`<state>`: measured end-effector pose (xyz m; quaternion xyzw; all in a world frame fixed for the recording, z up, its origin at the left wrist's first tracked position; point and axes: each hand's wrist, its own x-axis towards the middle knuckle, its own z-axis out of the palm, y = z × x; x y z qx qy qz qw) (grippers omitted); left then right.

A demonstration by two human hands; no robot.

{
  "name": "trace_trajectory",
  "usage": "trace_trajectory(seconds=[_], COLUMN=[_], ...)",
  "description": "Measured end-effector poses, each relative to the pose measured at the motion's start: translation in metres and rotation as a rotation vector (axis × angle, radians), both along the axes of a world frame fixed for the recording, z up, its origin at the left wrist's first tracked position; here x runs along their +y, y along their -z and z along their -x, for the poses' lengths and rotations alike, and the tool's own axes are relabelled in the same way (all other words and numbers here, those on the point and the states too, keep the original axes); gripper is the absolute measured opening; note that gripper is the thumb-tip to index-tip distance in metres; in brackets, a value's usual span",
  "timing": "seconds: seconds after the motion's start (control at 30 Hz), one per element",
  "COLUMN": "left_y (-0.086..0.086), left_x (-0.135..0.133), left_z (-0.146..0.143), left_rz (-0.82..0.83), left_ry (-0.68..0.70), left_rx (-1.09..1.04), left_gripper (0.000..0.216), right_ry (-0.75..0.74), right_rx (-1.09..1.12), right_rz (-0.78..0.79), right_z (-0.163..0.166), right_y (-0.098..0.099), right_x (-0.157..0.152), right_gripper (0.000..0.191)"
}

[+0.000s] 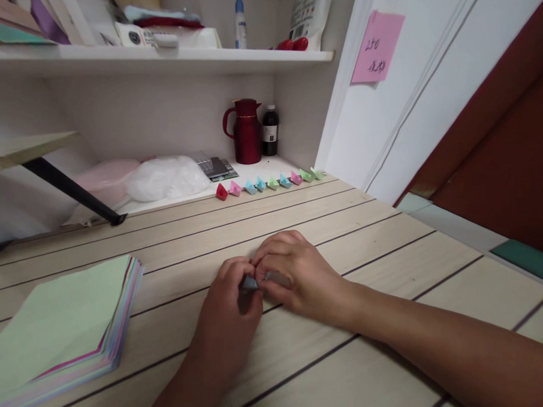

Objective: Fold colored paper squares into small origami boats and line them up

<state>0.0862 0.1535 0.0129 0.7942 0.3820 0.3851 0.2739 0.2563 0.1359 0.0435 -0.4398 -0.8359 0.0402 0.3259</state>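
Note:
A small blue-grey folded paper (250,283) is pinched between my two hands, a little above or on the wood-striped table (306,370). My left hand (231,301) grips its left side with thumb and forefinger. From the right, my right hand (292,274) closes its fingers on the other end. Most of the paper is hidden by the fingers. Beyond the hands, several little folded paper boats stand in a row along the table's far edge, among them a red boat (221,192), a blue boat (285,180) and a green boat (305,175).
A thick stack of coloured paper sheets (69,320) lies at the left, green on top. Behind the table, a white shelf (179,56) holds a dark red jug (247,132), a dark bottle (271,131) and a white plastic bag (166,178). A black leg (73,188) stands at back left.

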Motion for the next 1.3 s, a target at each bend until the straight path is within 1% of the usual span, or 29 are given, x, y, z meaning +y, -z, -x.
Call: trace_trajectory(seconds=[0.07, 0.2, 0.3, 0.57, 0.7, 0.8, 0.97, 1.13, 1.3], left_y=[-0.001, -0.001, -0.002, -0.006, -0.005, -0.005, -0.005, -0.002, -0.001], left_x=[0.000, 0.000, -0.001, -0.003, -0.002, -0.002, -0.002, -0.001, -0.001], left_z=[0.001, 0.001, 0.000, -0.001, -0.001, -0.002, -0.002, -0.001, -0.001], left_rz=[0.022, -0.019, -0.010, 0.181, 0.215, 0.164, 0.057, 0.070, 0.074], left_ry=[0.001, -0.015, -0.015, -0.064, -0.040, -0.047, -0.065, -0.171, -0.178], left_rx=[0.009, -0.006, -0.019, -0.164, -0.196, -0.157, -0.016, 0.061, 0.100], left_gripper=[0.022, 0.020, 0.021, 0.009, 0.009, 0.011, 0.008, 0.006, 0.006], right_ry=[0.000, 0.000, 0.004, 0.058, 0.061, 0.065, 0.055, 0.040, 0.058], right_rx=[-0.016, -0.034, -0.021, 0.050, 0.097, 0.123, 0.133, 0.113, 0.146], right_rz=[0.009, 0.024, 0.041, 0.132, 0.161, 0.179, 0.198, 0.293, 0.307], right_z=[-0.002, -0.004, -0.004, -0.002, -0.003, -0.003, -0.004, -0.006, -0.005], right_y=[-0.002, -0.003, -0.003, -0.002, -0.001, -0.001, 0.002, 0.007, 0.009], right_x=[0.001, 0.001, 0.001, 0.004, 0.007, 0.009, 0.010, 0.012, 0.012], right_gripper=[0.006, 0.006, 0.007, 0.011, 0.013, 0.013, 0.012, 0.011, 0.008])
